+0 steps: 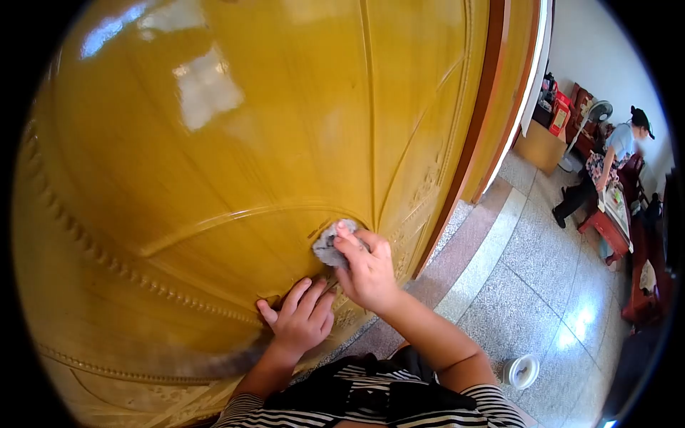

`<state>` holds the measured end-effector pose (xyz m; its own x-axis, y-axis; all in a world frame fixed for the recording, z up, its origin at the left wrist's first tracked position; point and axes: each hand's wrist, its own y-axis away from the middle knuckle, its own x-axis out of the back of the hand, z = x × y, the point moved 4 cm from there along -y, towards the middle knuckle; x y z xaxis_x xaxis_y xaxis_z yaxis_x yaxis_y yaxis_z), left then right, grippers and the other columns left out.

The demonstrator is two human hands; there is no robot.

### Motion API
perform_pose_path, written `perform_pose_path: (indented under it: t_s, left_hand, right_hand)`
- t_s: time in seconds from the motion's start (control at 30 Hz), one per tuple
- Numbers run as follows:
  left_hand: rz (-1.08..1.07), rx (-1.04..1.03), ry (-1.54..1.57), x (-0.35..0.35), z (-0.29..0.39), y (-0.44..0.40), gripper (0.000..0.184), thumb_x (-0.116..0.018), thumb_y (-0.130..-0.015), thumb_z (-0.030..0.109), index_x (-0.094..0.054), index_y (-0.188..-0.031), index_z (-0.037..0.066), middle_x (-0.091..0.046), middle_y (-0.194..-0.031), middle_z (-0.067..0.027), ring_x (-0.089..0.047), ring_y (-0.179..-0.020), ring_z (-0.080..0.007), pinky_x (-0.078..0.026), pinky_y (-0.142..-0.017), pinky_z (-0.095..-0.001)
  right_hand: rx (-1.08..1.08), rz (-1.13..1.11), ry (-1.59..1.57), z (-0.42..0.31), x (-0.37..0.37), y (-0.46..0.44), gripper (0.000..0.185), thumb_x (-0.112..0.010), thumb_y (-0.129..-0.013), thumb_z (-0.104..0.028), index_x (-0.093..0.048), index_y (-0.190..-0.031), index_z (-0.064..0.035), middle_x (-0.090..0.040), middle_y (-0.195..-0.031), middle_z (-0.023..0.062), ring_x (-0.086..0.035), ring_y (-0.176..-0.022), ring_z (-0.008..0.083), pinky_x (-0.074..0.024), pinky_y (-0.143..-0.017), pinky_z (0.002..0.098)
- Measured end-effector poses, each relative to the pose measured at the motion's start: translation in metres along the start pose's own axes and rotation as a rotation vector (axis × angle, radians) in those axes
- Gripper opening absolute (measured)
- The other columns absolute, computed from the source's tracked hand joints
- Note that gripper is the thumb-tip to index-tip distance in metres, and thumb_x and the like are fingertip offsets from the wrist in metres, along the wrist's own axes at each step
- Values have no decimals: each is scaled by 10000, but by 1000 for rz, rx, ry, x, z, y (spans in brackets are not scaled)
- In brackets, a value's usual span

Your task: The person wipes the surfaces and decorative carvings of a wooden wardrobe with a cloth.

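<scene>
A glossy yellow-brown wooden door point(300, 143) with carved mouldings fills most of the head view. My right hand point(369, 267) is closed round a crumpled grey cloth point(330, 246), which is pressed against the door near a curved moulding. Below and to the left, my left hand point(303, 317) lies on the door surface with its fingers spread and holds nothing. The part of the cloth under my right fingers is hidden.
A white bucket point(521, 372) stands on the grey tiled floor point(521, 299) at my right. Beyond the door frame point(474, 143), a person point(619, 153) leans over a red table point(606, 227). A fan point(598, 113) and a cardboard box point(540, 146) stand farther back.
</scene>
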<state>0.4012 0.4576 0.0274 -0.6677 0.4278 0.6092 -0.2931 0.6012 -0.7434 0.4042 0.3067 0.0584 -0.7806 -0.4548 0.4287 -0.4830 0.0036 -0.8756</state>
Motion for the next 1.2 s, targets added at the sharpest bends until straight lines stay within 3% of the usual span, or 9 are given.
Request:
perform_pose_path:
  t_s: [0.17, 0.23, 0.37, 0.47, 0.7, 0.8, 1.13, 1.17, 1.2]
  left_hand:
    - [37, 90, 160, -2, -11, -8, 243, -536, -793, 252, -641, -1004, 191, -564, -1181, -69, -505, -1131, -243, 51, -1061, -575]
    - [211, 14, 327, 0, -3, -4, 341, -550, -800, 267, -591, -1106, 122, -489, -1259, -178, -459, -1172, -353, -89, -1069, -563]
    - [22, 43, 406, 1, 8, -36, 576, -545, -829, 371, -451, -1260, 1, -391, -1319, -280, -366, -1238, -429, -236, -1024, -543]
    - [-29, 83, 464, -14, 4, -63, 771, -589, -789, 419, -297, -1341, -34, -265, -1365, -347, -286, -1252, -496, -204, -994, -618]
    - [-131, 213, 541, -47, 22, -64, 888, -598, -788, 434, -122, -1414, 20, -155, -1380, -388, -221, -1252, -557, -186, -982, -647]
    - [-4, 235, 467, -50, 19, -71, 883, -601, -789, 422, -113, -1418, 41, -130, -1384, -393, -199, -1263, -559, -179, -980, -655]
    - [-42, 339, 486, -71, 28, -68, 861, -637, -762, 384, -173, -1390, 20, -138, -1388, -390, -197, -1285, -535, -172, -1008, -629]
    - [45, 368, 467, -62, 25, -76, 792, -640, -749, 366, -267, -1365, 35, -252, -1344, -392, -300, -1244, -519, -242, -997, -600]
    - [42, 374, 462, -54, 20, -84, 792, -640, -749, 366, -267, -1365, 35, -252, -1344, -392, -300, -1244, -519, -242, -997, -600]
  right_hand:
    - [56, 83, -74, -6, -3, -33, 473, -658, -624, -69, -570, -1088, -99, -547, -1246, 36, -496, -957, 239, -387, -786, 338]
    - [62, 61, -85, 0, -6, -23, 483, -659, -622, -69, -569, -1095, -100, -547, -1248, 35, -499, -952, 239, -388, -784, 337]
    - [49, 22, -24, 7, -16, -10, 446, -632, -680, -118, -568, -1122, -103, -544, -1258, 29, -505, -958, 231, -392, -790, 338]
    - [53, 27, -35, 6, -23, -26, 401, -585, -749, -165, -561, -1144, -98, -536, -1270, 32, -507, -970, 227, -392, -797, 340]
    - [122, -122, -52, 36, -50, -8, 517, -554, -774, -212, -479, -1269, -84, -485, -1327, 30, -461, -1050, 249, -358, -843, 377]
    - [145, -209, -7, 33, -55, -19, 532, -581, -766, -242, -491, -1261, -69, -492, -1319, 44, -459, -1038, 266, -355, -845, 403]
    - [223, -249, -39, 42, -56, -16, 529, -556, -777, -232, -472, -1278, -84, -497, -1311, 40, -456, -1053, 265, -355, -862, 402]
    - [230, -248, -42, 40, -55, -17, 529, -553, -779, -231, -470, -1280, -85, -498, -1310, 40, -456, -1055, 265, -355, -863, 402]
    - [235, -244, -45, 39, -55, -20, 528, -551, -780, -230, -468, -1282, -87, -498, -1309, 39, -455, -1056, 265, -355, -865, 402]
